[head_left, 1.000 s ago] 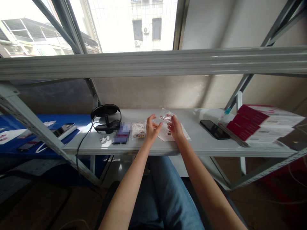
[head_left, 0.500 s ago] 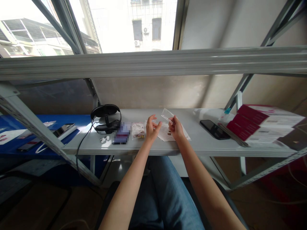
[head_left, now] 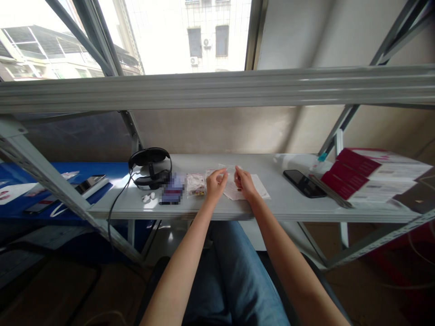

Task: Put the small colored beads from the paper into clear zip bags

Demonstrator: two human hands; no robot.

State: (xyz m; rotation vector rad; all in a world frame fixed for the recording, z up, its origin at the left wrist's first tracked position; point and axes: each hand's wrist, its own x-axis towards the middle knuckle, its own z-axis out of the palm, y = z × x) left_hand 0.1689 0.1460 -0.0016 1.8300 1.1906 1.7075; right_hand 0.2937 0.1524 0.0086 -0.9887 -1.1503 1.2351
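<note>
Between my hands, above the shelf top, is a thin clear plastic piece (head_left: 230,167); only faint edges of it show. My left hand (head_left: 216,185) is closed in a pinch at its left side. On its right side, my right hand (head_left: 245,183) is curled shut with thumb and forefinger together. A white paper sheet (head_left: 260,186) lies under and beside my right hand. Left of my left hand is a clear bag (head_left: 196,184) of small pieces, and part of another clear packet is hidden behind that hand.
To the left are black headphones (head_left: 149,167), white earbuds (head_left: 148,198) and a blurred-out purple item (head_left: 172,189). A black phone (head_left: 304,183) lies right of the paper, near stacked red and white boxes (head_left: 356,174). A metal beam (head_left: 217,90) crosses above the shelf top.
My left fingers have closed from a spread pose. My right hand has shifted slightly left, and the clear plastic piece has dropped from its tilted pose to between both hands.
</note>
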